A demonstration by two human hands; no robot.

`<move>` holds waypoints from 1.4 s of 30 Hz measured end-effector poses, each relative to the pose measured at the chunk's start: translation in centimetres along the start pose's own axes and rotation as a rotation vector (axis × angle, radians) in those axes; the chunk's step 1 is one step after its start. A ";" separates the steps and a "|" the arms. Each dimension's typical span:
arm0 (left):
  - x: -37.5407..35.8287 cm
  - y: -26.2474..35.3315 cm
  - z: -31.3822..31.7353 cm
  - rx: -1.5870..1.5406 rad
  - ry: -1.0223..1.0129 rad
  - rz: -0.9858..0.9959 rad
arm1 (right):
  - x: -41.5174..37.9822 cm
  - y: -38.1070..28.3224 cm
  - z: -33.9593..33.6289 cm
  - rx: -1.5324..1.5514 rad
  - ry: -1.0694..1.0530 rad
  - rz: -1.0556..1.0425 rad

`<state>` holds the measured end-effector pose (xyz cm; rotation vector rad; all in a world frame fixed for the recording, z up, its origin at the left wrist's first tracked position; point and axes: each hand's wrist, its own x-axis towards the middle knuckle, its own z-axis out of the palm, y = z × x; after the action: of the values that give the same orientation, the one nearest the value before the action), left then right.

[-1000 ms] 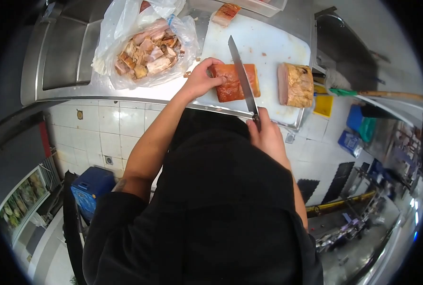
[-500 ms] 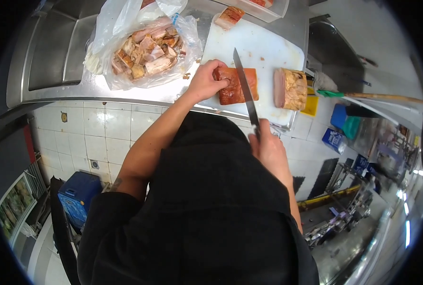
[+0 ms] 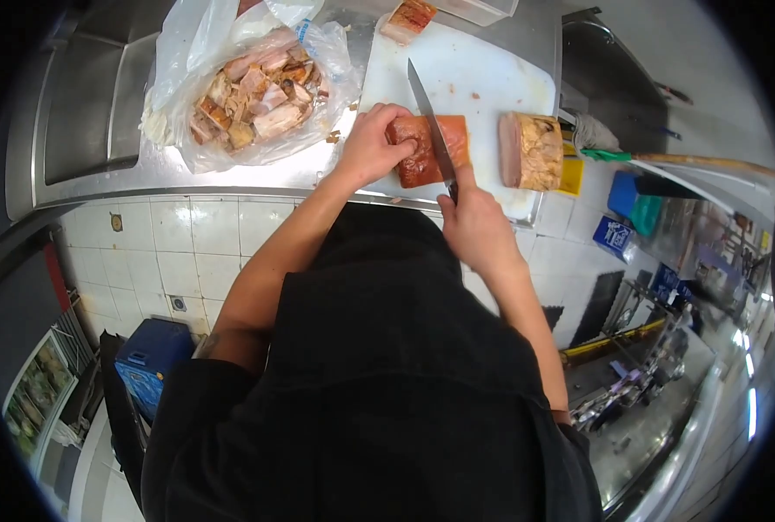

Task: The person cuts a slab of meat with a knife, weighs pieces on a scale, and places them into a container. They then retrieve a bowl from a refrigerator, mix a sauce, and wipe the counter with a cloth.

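A slab of roast pork (image 3: 454, 137) with orange-brown skin lies on the white cutting board (image 3: 483, 83). My left hand (image 3: 369, 146) presses on the slab's left end. My right hand (image 3: 472, 222) grips the handle of a long knife (image 3: 429, 126), and the blade lies across the slab, pointing away from me. A second pork block (image 3: 531, 151) stands on its side at the board's right. A smaller piece (image 3: 409, 17) lies at the board's far edge.
A clear plastic bag (image 3: 248, 83) of chopped pork pieces sits on the steel counter (image 3: 92, 96) left of the board. A sink (image 3: 609, 70) is at the right. A green-handled tool (image 3: 666, 162) lies beyond the second block. Below, tiled wall and blue crates.
My right hand has pushed forward toward the board, driving the knife farther across the pork slab. My left hand has stayed on the slab's left end.
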<state>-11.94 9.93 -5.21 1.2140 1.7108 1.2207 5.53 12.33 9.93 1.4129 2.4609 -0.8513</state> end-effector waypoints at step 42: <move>1.2 8.6 -3.4 1.054 -0.578 0.707 | -1.4 11.3 4.6 0.113 0.183 0.035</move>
<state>-12.84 11.05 4.03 2.6265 1.4786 0.0892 15.16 13.08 2.41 1.6354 2.5461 -0.9044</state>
